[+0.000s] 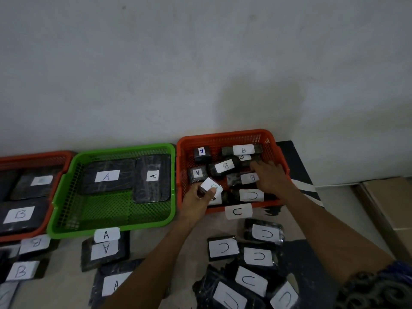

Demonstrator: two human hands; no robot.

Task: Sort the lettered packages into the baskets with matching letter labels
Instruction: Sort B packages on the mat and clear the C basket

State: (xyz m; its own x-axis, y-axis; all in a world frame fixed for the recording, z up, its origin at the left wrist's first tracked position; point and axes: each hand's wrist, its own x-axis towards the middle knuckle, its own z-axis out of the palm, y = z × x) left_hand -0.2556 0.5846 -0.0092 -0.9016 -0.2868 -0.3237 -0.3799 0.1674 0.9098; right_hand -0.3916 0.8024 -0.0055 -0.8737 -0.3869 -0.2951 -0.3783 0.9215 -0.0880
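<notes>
Nearest the camera, in front of the orange basket labelled C [270, 137], black film-wrapped C packages [252, 281] lay heaped on the floor, the lowest cut off by the frame edge. Inside that basket's near left corner the left hand [199, 198] pinched a small package [210, 186] between thumb and fingers, its label too blurred to read; it looked light, fairly stiff and slippery in its wrap, best held across its short edges. Further in, the right hand [268, 175] lay over mixed A and B packages, fingers loosely spread, and whether it held one could not be told.
</notes>
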